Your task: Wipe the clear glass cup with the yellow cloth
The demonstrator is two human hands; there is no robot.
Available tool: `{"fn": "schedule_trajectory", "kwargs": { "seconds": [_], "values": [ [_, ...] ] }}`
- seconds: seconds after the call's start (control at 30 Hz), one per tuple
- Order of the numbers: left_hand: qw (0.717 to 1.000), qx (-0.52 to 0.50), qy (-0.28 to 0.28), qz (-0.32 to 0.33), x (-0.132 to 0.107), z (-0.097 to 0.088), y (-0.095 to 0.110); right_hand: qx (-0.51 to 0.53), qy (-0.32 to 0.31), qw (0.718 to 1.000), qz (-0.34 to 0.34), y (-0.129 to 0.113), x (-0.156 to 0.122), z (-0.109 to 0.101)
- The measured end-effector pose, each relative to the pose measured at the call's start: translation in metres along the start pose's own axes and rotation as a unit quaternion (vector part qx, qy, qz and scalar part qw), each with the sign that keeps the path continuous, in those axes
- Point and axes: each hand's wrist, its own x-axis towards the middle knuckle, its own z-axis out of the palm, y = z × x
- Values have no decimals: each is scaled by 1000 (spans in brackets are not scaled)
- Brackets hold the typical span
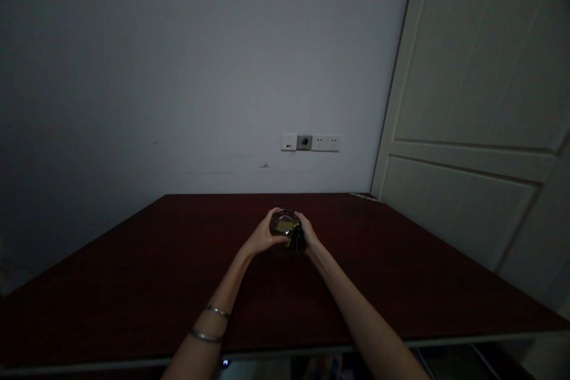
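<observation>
Over the middle of the dark red table (178, 285), my left hand (262, 236) is closed around the left side of a small round clear glass vessel (282, 222). The rim and rounded wall show; whether it is a jar, a cup or an ashtray I cannot tell. My right hand (309, 234) is closed on a crumpled dark cloth (297, 238) with yellow-green parts, at the right side of the glass. Cloth and glass appear to touch. The right fingertips are partly hidden behind them. Whether the glass rests on the tabletop is unclear.
A pale wall with sockets (326, 142) and a switch plate (289, 141) stands behind the table. To the right rises a white panelled door (463, 190). Under the table's front edge (383, 344), some objects show dimly. A flat patterned strip (366, 196) lies at the far right corner.
</observation>
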Motion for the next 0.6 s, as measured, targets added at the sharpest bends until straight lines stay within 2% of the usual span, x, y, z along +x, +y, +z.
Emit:
{"fn": "schedule_trajectory", "kwargs": {
  "seconds": [0.13, 0.27, 0.4, 0.6],
  "values": [
    [1000, 21, 18, 10, 1, -1, -2, 17, 28, 999, 6, 0, 0, 2],
    [1000, 21, 21, 8, 2, 0, -5, 78, -23, 996, 25, -1, -6, 6],
    [999, -19, 31, -3, 4, 1, -6, 45, -48, 994, 89, -7, -9, 3],
    [982, -124, 142, -30, 8, 0, -8, -10, -97, 982, 162, -21, -9, -6]
  ]
}}
